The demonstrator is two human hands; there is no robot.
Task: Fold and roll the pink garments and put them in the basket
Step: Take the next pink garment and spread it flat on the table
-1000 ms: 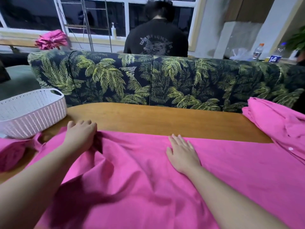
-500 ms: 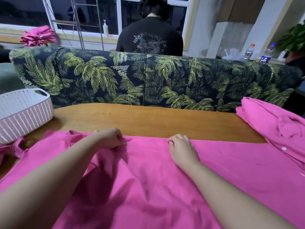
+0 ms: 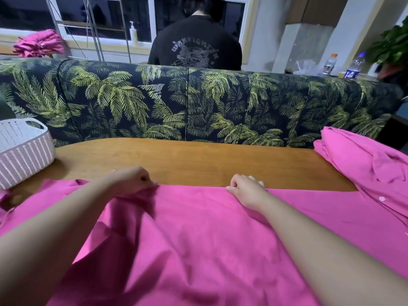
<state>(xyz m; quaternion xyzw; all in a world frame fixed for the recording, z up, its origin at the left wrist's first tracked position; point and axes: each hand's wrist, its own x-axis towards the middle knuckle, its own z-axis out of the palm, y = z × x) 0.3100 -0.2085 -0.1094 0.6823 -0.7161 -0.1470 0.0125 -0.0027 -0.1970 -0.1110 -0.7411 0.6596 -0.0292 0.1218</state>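
A large pink garment (image 3: 198, 239) lies spread over the near half of the wooden table (image 3: 198, 160). My left hand (image 3: 132, 180) is curled into a fist and grips the garment's far edge, bunching the cloth. My right hand (image 3: 247, 191) has its fingers curled over the same far edge, further right. A white perforated basket (image 3: 24, 151) stands at the table's left end. A second pink garment (image 3: 364, 164), with buttons, lies heaped at the table's right end.
A palm-print sofa back (image 3: 198, 104) runs along the table's far side. A person in a black shirt (image 3: 196, 47) sits behind it, facing away. More pink cloth (image 3: 39, 44) lies by the window. Bottles (image 3: 353, 67) stand at the back right.
Both hands went from lying flat on the garment to curling round its far edge. My left hand moved right and forward along that edge, bunching cloth.
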